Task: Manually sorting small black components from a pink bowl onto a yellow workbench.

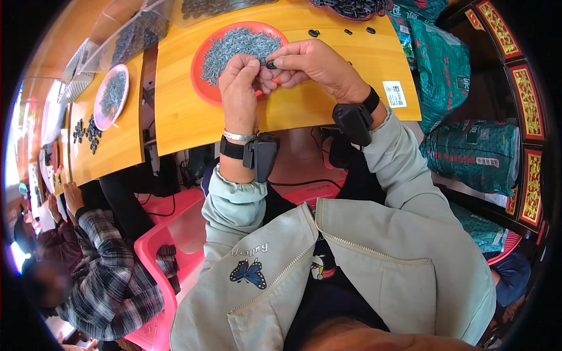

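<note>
Above the near right rim of a red round basin (198, 79), my two hands meet with their fingertips almost touching. My left hand (241, 79) is closed in a pinch on a small black part at its thumb and forefinger. Between thumb and fingers, my right hand (313, 61) grips a small black plastic part (271, 65). Whether these are two pieces or one, I cannot tell, as the fingers cover much of them. Many thin grey metal pieces (243, 50), which look like screws, fill the basin. Several loose black parts (314, 33) lie right of it on the yellow table (187, 126).
A bowl of black parts (351, 7) stands at the far edge, and clear bins (132, 44) at the far left. A white label (394, 93) sits near the right edge, beside green bags (439, 70). Left, a person in a plaid sleeve (108, 234) sits by another table with a pink plate (124, 114).
</note>
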`<act>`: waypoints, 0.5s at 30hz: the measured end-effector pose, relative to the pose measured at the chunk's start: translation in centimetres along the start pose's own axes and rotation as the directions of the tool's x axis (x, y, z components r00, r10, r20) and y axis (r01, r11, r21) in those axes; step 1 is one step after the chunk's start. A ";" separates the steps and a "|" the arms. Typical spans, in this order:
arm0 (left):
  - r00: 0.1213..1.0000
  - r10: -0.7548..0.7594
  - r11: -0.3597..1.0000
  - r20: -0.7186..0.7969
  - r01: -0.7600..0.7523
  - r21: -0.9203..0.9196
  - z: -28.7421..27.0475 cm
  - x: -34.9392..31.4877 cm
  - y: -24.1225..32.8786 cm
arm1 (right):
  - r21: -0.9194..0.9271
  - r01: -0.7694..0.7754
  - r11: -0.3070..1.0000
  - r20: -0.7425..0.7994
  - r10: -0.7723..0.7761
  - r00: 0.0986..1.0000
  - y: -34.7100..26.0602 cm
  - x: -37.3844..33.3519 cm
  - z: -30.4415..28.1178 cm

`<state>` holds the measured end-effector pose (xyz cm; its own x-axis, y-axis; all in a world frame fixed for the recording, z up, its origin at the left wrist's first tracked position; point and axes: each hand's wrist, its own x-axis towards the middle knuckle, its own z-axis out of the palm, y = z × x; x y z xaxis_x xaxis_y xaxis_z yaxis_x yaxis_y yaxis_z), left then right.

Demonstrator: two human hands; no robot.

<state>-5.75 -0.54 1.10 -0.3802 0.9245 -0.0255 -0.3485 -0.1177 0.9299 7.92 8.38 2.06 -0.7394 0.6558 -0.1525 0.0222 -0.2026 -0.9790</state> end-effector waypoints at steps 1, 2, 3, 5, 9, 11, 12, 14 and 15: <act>1.000 0.007 1.000 -0.009 -0.007 -0.029 0.0 0.0 0.0 | 0.020 -0.032 0.999 0.001 0.032 1.000 0.0 0.0 0.0; 1.000 0.008 1.000 -0.010 -0.009 -0.028 0.0 0.0 0.0 | 0.019 -0.031 0.999 0.003 0.030 1.000 -0.1 0.0 -0.1; 1.000 0.005 0.998 -0.007 -0.005 -0.060 0.0 -0.1 0.0 | 0.031 -0.044 0.999 0.015 0.043 0.999 -0.1 -0.1 -0.2; 1.000 0.002 0.996 -0.004 -0.002 -0.091 0.0 0.0 0.0 | 0.042 -0.056 0.998 0.028 0.055 0.998 -0.1 -0.1 -0.2; 1.000 0.007 0.993 0.005 -0.007 -0.120 0.0 0.1 0.1 | 0.094 -0.026 0.995 0.054 0.021 0.998 0.4 0.1 -0.5; 1.000 0.007 0.993 0.000 -0.007 -0.119 0.1 0.0 0.1 | 0.104 -0.022 0.994 0.063 0.016 0.998 0.6 0.2 -0.6; 1.000 0.007 0.991 0.006 -0.006 -0.132 0.1 0.0 0.1 | 0.114 -0.029 0.993 0.048 0.023 0.999 0.6 0.2 -0.4; 1.000 0.008 0.990 0.012 -0.006 -0.144 0.2 0.0 0.0 | 0.125 -0.034 0.992 0.032 0.030 0.999 0.6 0.2 -0.4; 1.000 0.011 0.990 0.008 -0.009 -0.140 0.2 0.0 0.0 | 0.126 -0.050 0.991 0.040 0.046 0.998 0.5 0.2 -0.4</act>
<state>-5.56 -0.51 1.17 -0.3766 0.9263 -0.0126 -0.4615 -0.1758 0.8695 8.07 8.72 1.46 -0.7640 0.6162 -0.1914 -0.0253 -0.3251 -0.9454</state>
